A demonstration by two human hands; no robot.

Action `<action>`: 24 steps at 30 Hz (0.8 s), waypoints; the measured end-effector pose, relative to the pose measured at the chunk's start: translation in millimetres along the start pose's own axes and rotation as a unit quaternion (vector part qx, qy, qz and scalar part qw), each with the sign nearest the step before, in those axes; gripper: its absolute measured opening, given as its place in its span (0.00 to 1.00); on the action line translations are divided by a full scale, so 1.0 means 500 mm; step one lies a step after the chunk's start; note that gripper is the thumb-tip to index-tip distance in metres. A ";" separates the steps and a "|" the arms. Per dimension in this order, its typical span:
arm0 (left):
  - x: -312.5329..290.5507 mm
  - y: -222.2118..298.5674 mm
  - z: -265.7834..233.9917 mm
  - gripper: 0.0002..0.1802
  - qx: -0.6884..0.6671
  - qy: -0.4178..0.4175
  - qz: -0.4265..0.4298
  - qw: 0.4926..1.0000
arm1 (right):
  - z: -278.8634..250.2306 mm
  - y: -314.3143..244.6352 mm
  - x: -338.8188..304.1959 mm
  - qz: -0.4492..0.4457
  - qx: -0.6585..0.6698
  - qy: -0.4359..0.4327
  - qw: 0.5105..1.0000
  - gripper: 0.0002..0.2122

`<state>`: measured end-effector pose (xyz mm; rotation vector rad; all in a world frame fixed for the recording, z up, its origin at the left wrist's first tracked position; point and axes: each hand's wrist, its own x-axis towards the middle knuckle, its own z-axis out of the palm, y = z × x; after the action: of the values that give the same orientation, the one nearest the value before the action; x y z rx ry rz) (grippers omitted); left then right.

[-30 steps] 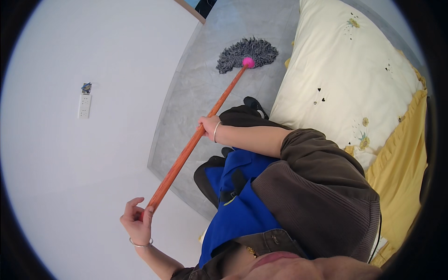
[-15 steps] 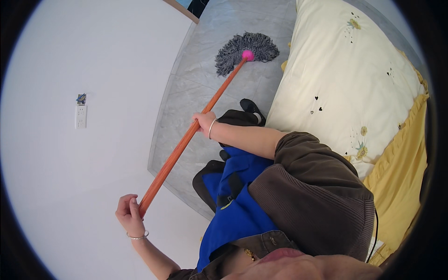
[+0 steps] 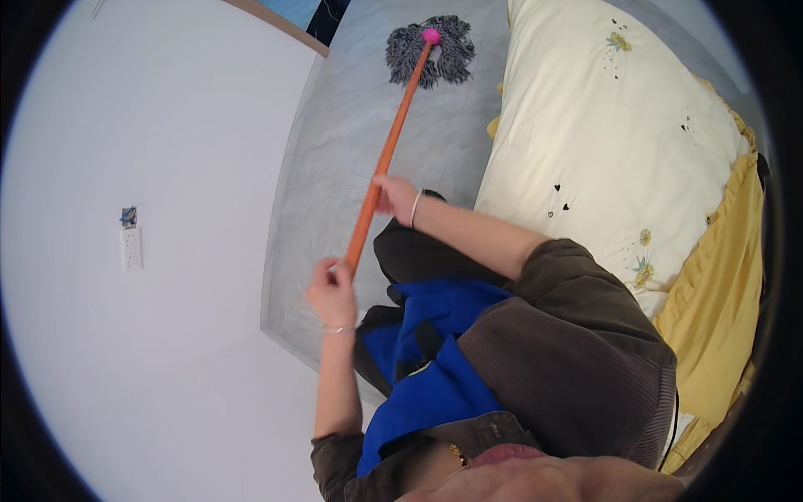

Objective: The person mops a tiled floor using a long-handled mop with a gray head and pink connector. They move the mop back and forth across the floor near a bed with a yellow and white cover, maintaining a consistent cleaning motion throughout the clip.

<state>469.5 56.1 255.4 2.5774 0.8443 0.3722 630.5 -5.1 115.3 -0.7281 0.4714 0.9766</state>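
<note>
A mop with an orange-red handle [image 3: 388,149] slants across the view. Its grey string head [image 3: 407,57] lies spread on the floor at the top, joined to the handle by a pink hub [image 3: 431,36]. My left hand [image 3: 332,293] is closed around the near end of the handle. Farther up the handle, my right hand [image 3: 395,197] grips it from the right, slightly blurred. Each wrist wears a bangle.
Grey tiled floor [image 3: 335,125] runs between the white wall [image 3: 184,167] on the left and a bed with a cream quilt [image 3: 569,142] on the right. A yellow ruffled cloth [image 3: 711,326] hangs at the bed's near side. A wall socket [image 3: 131,248] sits on the wall.
My left hand has swung right and away from me, closer to the right hand. The mop head has slid farther off and a little left, and the handle stands steeper in view.
</note>
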 end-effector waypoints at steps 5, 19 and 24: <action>0.014 0.113 0.226 0.08 -0.130 -0.039 0.106 0.985 | -0.050 -0.001 -0.114 -0.092 0.012 0.063 0.994 0.05; -0.174 -0.274 0.140 0.12 -0.299 -0.214 -0.281 0.887 | -0.165 -0.201 0.063 -0.006 -0.156 0.115 0.981 0.07; -0.442 -0.391 0.040 0.09 -0.274 -0.142 -0.363 0.879 | -0.176 -0.392 0.241 -0.054 -0.285 0.177 0.940 0.11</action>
<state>205.7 59.2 122.2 1.5945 1.2848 -0.0091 856.7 -70.9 43.2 -1.4566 0.4550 0.8848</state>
